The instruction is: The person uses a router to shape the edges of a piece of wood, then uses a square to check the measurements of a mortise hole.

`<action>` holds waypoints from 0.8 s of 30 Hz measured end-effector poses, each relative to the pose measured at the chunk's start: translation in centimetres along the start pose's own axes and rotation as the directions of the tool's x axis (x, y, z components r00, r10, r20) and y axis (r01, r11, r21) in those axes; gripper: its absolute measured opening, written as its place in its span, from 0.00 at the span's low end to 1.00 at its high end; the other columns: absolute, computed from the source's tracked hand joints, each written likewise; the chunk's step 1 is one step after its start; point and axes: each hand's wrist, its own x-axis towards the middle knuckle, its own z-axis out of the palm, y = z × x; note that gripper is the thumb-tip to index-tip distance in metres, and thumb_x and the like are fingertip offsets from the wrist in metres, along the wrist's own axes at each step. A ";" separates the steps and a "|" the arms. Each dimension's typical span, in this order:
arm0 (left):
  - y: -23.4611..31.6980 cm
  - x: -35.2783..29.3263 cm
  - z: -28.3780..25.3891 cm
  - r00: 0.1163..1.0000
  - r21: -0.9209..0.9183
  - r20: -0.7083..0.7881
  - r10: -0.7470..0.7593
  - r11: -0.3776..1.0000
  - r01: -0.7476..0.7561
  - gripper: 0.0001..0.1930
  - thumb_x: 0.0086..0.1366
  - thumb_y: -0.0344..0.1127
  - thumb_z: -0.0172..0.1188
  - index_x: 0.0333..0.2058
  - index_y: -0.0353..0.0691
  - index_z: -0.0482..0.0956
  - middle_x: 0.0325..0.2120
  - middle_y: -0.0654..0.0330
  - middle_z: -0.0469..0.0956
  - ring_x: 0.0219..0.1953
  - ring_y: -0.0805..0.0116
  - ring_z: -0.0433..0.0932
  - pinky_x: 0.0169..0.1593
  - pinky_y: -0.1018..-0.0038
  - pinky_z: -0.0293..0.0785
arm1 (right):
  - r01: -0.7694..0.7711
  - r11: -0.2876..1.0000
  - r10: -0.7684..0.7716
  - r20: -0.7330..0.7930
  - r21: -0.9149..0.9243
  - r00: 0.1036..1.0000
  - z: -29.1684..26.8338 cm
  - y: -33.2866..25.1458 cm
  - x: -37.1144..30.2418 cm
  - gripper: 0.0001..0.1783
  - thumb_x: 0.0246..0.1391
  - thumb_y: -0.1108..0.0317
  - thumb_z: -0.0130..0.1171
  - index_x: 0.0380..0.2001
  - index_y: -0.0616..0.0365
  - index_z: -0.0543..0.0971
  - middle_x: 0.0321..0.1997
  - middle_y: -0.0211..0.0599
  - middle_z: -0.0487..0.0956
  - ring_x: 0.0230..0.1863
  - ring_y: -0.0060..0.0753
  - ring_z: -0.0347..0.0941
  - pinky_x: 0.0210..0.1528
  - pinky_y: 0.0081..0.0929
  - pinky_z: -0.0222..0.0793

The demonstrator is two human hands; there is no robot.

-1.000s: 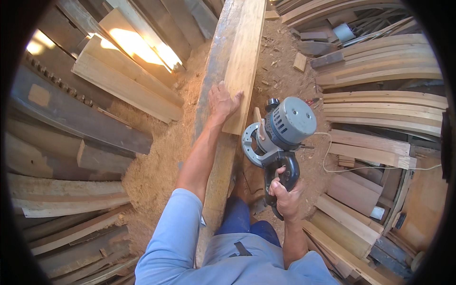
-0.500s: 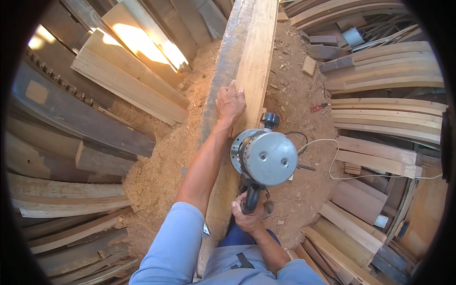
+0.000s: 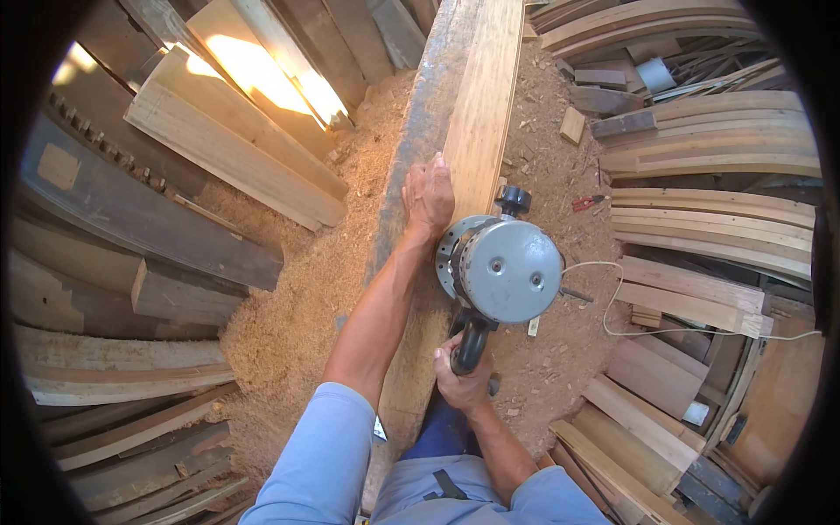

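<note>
A wood router point(image 3: 510, 273) with a round grey motor housing, black knob and black handle sits at the right edge of a long light-brown board point(image 3: 486, 96). My right hand point(image 3: 465, 374) is wrapped round the router's black handle, on the side nearest me. My left hand point(image 3: 429, 197) lies on the board's left side, just beyond the router, fingers extended and pressed on the wood. The board rests on a worn, grey-topped timber beam point(image 3: 429, 87). The router's bit and the underside of its base are hidden.
Sawdust point(image 3: 289, 350) and chips cover the ground on both sides. Stacked planks point(image 3: 236, 131) stand at left, and curved timber pieces point(image 3: 709, 144) at right. Red-handled pliers point(image 3: 588, 202) and a small wood block point(image 3: 571, 126) lie right of the beam. A pale cord point(image 3: 612, 297) runs right from the router.
The router has shifted slightly away from me and to the right, with my right hand on its handle. My left hand stays on the board, its fingers slightly rearranged.
</note>
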 end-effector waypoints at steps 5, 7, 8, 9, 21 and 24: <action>-0.6 0.2 0.2 0.999 -0.051 -0.018 0.036 0.998 -0.037 0.31 0.73 0.57 0.31 0.51 0.39 0.77 0.43 0.42 0.73 0.49 0.43 0.69 0.55 0.53 0.61 | 0.054 0.998 -0.054 -0.007 -0.018 0.999 -0.1 0.9 1.6 0.10 0.50 0.72 0.64 0.32 0.57 0.72 0.24 0.27 0.72 0.25 0.21 0.69 0.29 0.25 0.67; -0.7 0.1 0.3 0.999 -0.071 -0.024 0.044 0.996 -0.046 0.31 0.73 0.56 0.30 0.52 0.40 0.77 0.43 0.43 0.73 0.49 0.43 0.69 0.54 0.53 0.61 | 0.041 0.999 -0.041 0.003 -0.005 0.999 -0.2 0.6 2.8 0.10 0.51 0.72 0.63 0.32 0.57 0.72 0.24 0.27 0.72 0.26 0.19 0.69 0.29 0.24 0.67; -0.8 0.1 0.3 0.998 -0.082 -0.029 0.051 0.995 -0.053 0.31 0.73 0.56 0.30 0.52 0.40 0.77 0.43 0.43 0.74 0.49 0.43 0.69 0.54 0.53 0.61 | 0.047 0.999 -0.047 -0.006 0.015 0.999 -0.2 0.3 3.3 0.10 0.51 0.73 0.63 0.33 0.57 0.71 0.24 0.26 0.72 0.26 0.19 0.69 0.29 0.24 0.67; -0.8 0.1 0.3 0.998 -0.094 -0.036 0.057 0.994 -0.060 0.31 0.73 0.56 0.30 0.53 0.41 0.77 0.43 0.43 0.74 0.49 0.43 0.69 0.54 0.53 0.61 | 0.054 0.998 -0.053 -0.015 0.034 0.998 0.0 -0.1 3.9 0.10 0.51 0.74 0.62 0.33 0.58 0.71 0.24 0.26 0.72 0.26 0.18 0.68 0.29 0.23 0.67; -0.6 0.3 0.4 0.977 0.120 -0.074 0.199 0.975 -0.189 0.28 0.73 0.53 0.33 0.55 0.41 0.75 0.41 0.45 0.74 0.48 0.45 0.71 0.51 0.53 0.64 | 0.127 0.991 -0.124 -0.065 0.044 0.990 -0.1 -1.3 11.7 0.11 0.52 0.76 0.61 0.37 0.59 0.70 0.24 0.24 0.71 0.25 0.16 0.68 0.30 0.21 0.67; 1.4 0.7 -0.3 0.995 0.196 0.004 0.100 0.976 -0.099 0.28 0.73 0.55 0.34 0.53 0.40 0.75 0.40 0.44 0.74 0.46 0.44 0.72 0.49 0.53 0.64 | 0.126 0.990 -0.122 -0.073 0.056 0.990 -0.3 -1.6 14.2 0.12 0.52 0.77 0.61 0.38 0.59 0.71 0.25 0.24 0.72 0.25 0.16 0.67 0.31 0.22 0.67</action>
